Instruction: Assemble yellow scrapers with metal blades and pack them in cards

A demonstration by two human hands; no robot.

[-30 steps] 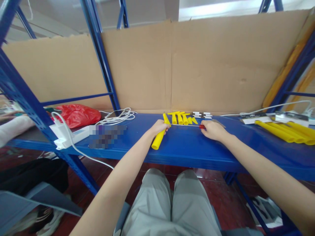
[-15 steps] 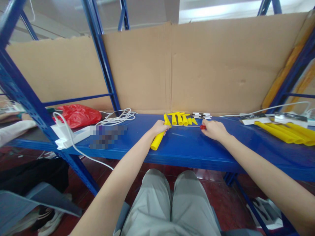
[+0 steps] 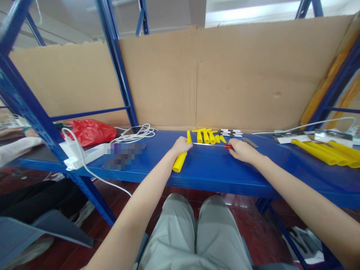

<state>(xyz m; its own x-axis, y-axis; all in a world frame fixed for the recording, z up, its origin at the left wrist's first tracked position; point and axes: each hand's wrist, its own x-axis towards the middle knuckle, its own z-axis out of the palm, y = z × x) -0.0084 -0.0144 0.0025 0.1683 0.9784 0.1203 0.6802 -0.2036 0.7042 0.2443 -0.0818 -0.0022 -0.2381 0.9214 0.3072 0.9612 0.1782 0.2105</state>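
My left hand (image 3: pixel 181 145) is closed around a yellow tube (image 3: pixel 179 164), whose open end points toward me and whose far part narrows to a pointed tip. My right hand (image 3: pixel 242 150) is wrapped round the red handle (image 3: pixel 229 146) of a tool with a long thin metal shaft (image 3: pixel 209 144). That shaft runs left across the blue tabletop and meets the yellow tube beside my left fingers; whether it enters or only touches the tube I cannot tell. Behind the shaft lie several yellow tube pieces (image 3: pixel 206 138) and small yellow scraps (image 3: pixel 220 138). A flat metal strip (image 3: pixel 249 142) rests by my right hand.
Black-and-white markers (image 3: pixel 231 133) lie at the back. Longer yellow tubes (image 3: pixel 317 152) and boxes (image 3: pixel 333 137) are at the right. Leftward are a power strip (image 3: pixel 81 155), white cables (image 3: pixel 137 134), a red bag (image 3: pixel 90 132) and another person's sleeve (image 3: pixel 19 150).
My right hand and the red handle have shifted slightly left, and more of the handle and the flat metal strip shows. My left hand stays on the tube. The neighbour's feet have moved.
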